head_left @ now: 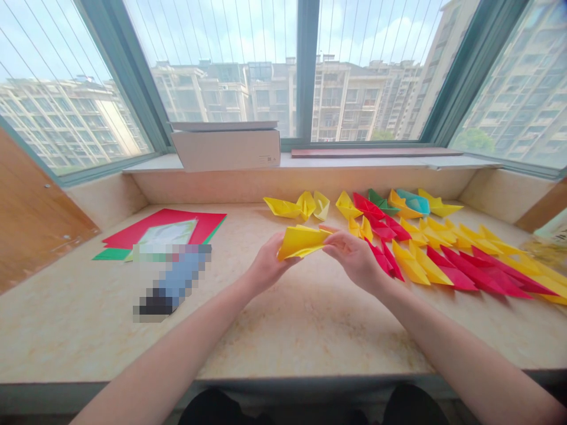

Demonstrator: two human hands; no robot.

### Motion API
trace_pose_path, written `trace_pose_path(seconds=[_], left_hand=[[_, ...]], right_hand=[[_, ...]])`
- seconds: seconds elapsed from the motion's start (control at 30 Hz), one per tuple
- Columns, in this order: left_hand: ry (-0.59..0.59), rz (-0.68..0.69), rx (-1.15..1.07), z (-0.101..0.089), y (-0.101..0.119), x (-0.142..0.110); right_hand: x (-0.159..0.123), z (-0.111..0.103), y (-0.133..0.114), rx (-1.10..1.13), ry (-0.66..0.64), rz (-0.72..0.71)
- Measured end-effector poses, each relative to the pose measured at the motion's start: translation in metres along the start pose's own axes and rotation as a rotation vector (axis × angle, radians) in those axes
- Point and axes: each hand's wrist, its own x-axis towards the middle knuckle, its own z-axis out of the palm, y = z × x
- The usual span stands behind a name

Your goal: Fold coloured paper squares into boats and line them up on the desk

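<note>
A folded piece of yellow paper (302, 242) is held up above the counter between my two hands. My left hand (271, 260) grips its left end, with the fingers partly hidden behind the paper. At the right end, my right hand (348, 254) pinches the edge between thumb and fingers. Just beyond lie several yellow folded paper boats (283, 208). Close to my right hand are rows of folded paper boats, among them red ones (452, 268), yellow ones (416, 264), a green one (383, 202) and a blue one (414, 202).
Red paper sheets (133, 231) and a green sheet (110, 254) lie on the left of the stone counter (248, 348), beside a pixelated item (181, 280). A white box (225, 149) stands on the window sill. A wooden panel (35, 218) borders the left.
</note>
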Motion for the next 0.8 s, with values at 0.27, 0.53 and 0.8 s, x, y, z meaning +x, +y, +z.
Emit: trace_pose_path(seconds=[0.27, 0.53, 0.8], left_hand=[[-0.077, 0.034, -0.131, 0.001, 0.005, -0.004], [0.095, 0.082, -0.140, 0.005, 0.020, -0.006], [0.232, 0.022, -0.478, 0.019, 0.015, -0.005]], right_hand=[[0.000, 0.001, -0.010, 0.054, 0.080, -0.001], [0.001, 0.007, -0.020, 0.121, 0.162, -0.014], [0.003, 0.006, -0.026, 0.160, 0.156, 0.078]])
